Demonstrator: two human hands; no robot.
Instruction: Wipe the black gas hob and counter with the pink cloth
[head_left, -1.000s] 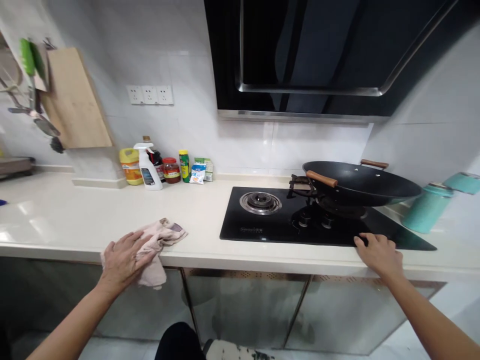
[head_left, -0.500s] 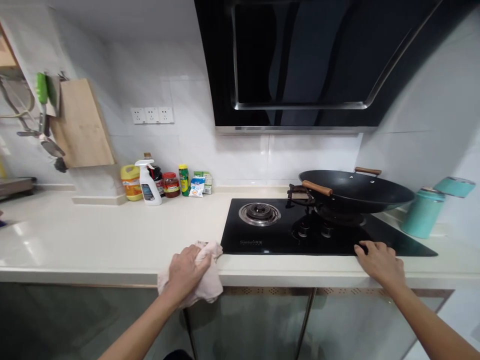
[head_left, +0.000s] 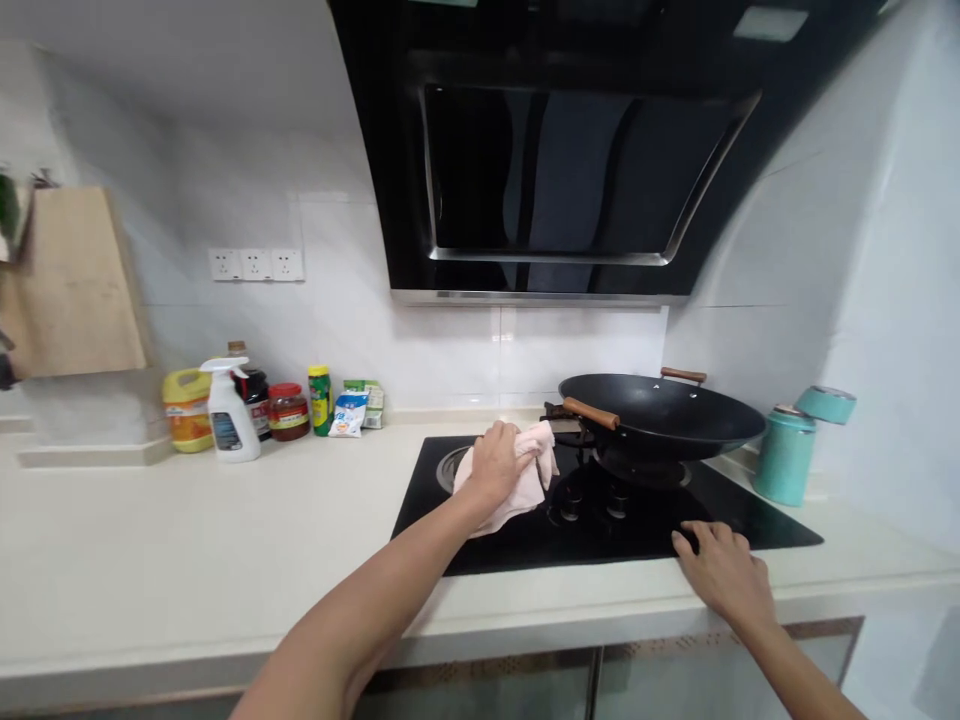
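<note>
My left hand [head_left: 495, 466] grips a crumpled pale pink cleaning cloth [head_left: 521, 492] over the left side of the black glass gas hob [head_left: 495, 556]. Most of the left burner [head_left: 447, 470] is hidden behind the cloth and hand; part of its metal ring shows. At the hob's front right edge rests my right hand [head_left: 726, 572], fingers apart and slightly bent, holding nothing. Beyond it a large black wok [head_left: 667, 412] with wooden handles sits on the right burner. Two control knobs [head_left: 594, 504] lie between my hands.
Along the wall at left stand a white spray bottle [head_left: 231, 415], a yellow jug [head_left: 187, 412], a red-lidded jar [head_left: 288, 412] and a green shaker [head_left: 320, 400]. A turquoise canister [head_left: 784, 460] stands right of the wok. Overhead hangs a black range hood [head_left: 555, 180].
My left hand has carried the cloth from the counter's front edge, beside the hob, up and right over the left burner. My right hand stays at the hob's front edge. The view has shifted.
</note>
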